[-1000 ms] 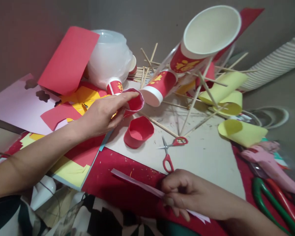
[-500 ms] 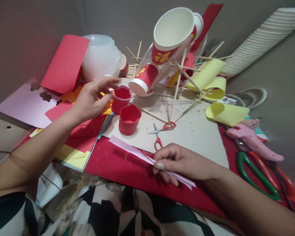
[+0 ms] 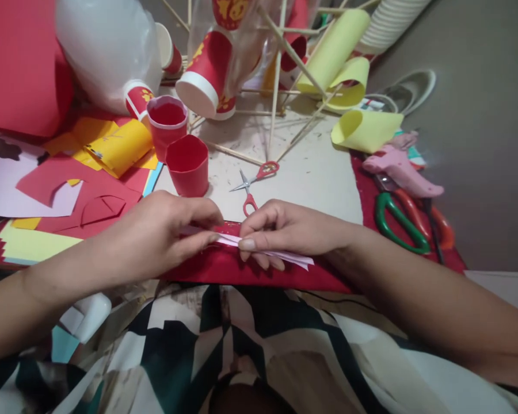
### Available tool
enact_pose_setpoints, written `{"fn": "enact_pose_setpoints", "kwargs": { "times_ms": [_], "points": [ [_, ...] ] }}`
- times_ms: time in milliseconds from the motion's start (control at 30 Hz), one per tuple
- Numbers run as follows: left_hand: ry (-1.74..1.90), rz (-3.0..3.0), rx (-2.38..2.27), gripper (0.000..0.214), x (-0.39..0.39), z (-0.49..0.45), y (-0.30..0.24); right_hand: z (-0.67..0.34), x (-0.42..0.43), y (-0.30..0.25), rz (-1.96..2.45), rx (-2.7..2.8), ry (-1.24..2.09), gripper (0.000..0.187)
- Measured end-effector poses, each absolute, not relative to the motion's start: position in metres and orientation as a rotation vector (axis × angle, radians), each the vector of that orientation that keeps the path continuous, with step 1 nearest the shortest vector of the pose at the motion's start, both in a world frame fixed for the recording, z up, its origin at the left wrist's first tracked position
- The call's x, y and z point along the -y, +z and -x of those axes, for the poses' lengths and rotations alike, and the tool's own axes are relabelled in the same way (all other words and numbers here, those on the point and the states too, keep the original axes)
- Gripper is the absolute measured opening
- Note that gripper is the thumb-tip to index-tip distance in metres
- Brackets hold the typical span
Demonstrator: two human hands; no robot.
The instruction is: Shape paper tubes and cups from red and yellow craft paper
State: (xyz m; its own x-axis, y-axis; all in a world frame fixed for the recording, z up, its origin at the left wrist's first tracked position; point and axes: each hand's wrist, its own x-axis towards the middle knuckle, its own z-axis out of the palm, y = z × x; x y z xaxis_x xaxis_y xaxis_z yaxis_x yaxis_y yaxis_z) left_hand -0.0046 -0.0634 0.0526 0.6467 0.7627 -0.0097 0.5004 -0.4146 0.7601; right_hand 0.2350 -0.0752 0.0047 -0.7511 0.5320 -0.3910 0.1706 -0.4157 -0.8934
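Close to my body, a folded pale pink paper strip (image 3: 291,257) lies across both hands. My right hand (image 3: 285,233) pinches it near its middle, thumb on top, with the loose layers sticking out to the right. Around the strip's left part, the fingers and thumb of my left hand (image 3: 179,230) are closed, hiding that end. Just beyond the hands, small scissors (image 3: 249,185) with red handles rest with their blades apart. A plain red paper cup (image 3: 187,169) stands behind my left hand, and beside it a red cup with a pink rim (image 3: 167,123).
A stick frame (image 3: 276,86) and printed paper cups (image 3: 207,69) stand at the back. Yellow paper rolls (image 3: 366,129), a pink glue gun (image 3: 403,171) and green-handled scissors (image 3: 397,221) are on the right. Cut red paper (image 3: 86,201) and a cloudy plastic bag (image 3: 107,52) occupy the left.
My left hand has come down from beside the cups to the strip's left part and closed on it. My right hand still holds the strip. The view has tilted down.
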Motion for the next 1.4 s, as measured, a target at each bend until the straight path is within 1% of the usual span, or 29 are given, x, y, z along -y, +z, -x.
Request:
{"fn": "enact_pose_setpoints", "kwargs": {
  "times_ms": [133, 367, 567, 667, 800, 1000, 1233, 1333, 1400],
  "points": [
    [0.283, -2.289, -0.841, 0.013, 0.057, 0.014, 0.055, -0.237, 0.073, 0.002, 0.904, 1.547, 2.304, 0.028],
    [0.371, -2.445, -0.661, 0.016, 0.062, 0.016, 0.041, -0.23, 0.075, 0.002, 0.901, 1.518, 2.338, 0.037],
    [0.423, -2.423, -0.535, 0.019, 0.061, 0.014, 0.033, -0.227, 0.077, 0.005, 0.919, 1.451, 2.404, 0.033],
    [0.412, -2.354, -0.559, 0.019, 0.059, 0.017, 0.031, -0.227, 0.076, 0.005, 0.967, 1.452, 2.427, 0.034],
    [0.447, -2.178, -0.646, 0.018, 0.058, 0.021, 0.028, -0.226, 0.076, 0.005, 1.051, 1.444, 2.402, 0.027],
    [0.494, -1.876, -0.811, 0.013, 0.059, 0.026, 0.023, -0.225, 0.076, 0.006, 1.085, 1.562, 2.286, 0.021],
    [0.438, -1.644, -0.821, 0.004, 0.057, 0.032, 0.015, -0.225, 0.077, 0.004, 1.091, 1.659, 2.237, 0.019],
    [0.405, -1.636, -0.834, 0.016, 0.059, 0.032, 0.014, -0.224, 0.078, 0.004, 1.104, 1.629, 2.258, 0.019],
    [0.4, -1.707, -0.841, 0.013, 0.062, 0.031, 0.013, -0.223, 0.079, 0.005, 1.121, 1.604, 2.277, 0.017]
  ]
}}
